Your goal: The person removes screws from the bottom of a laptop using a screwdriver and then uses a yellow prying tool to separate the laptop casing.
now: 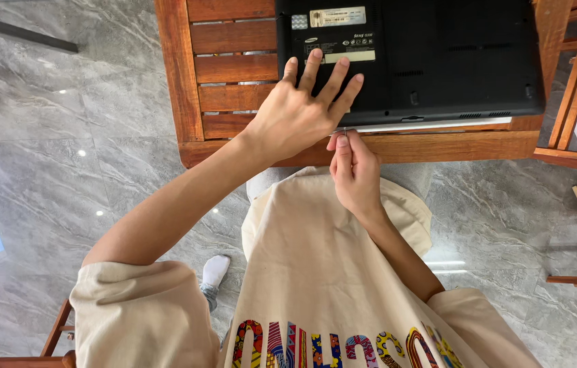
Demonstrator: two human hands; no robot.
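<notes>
Right hand [354, 174] pinches laptop [432, 61] front edge; left hand [299, 112] flat atop.

My table [234, 71] is slatted reddish wood with a solid frame, standing on grey marbled floor [84, 136]. A black laptop [438, 61] lies upside down on it, its near edge just inside the table's front rail, stickers facing up.
</notes>
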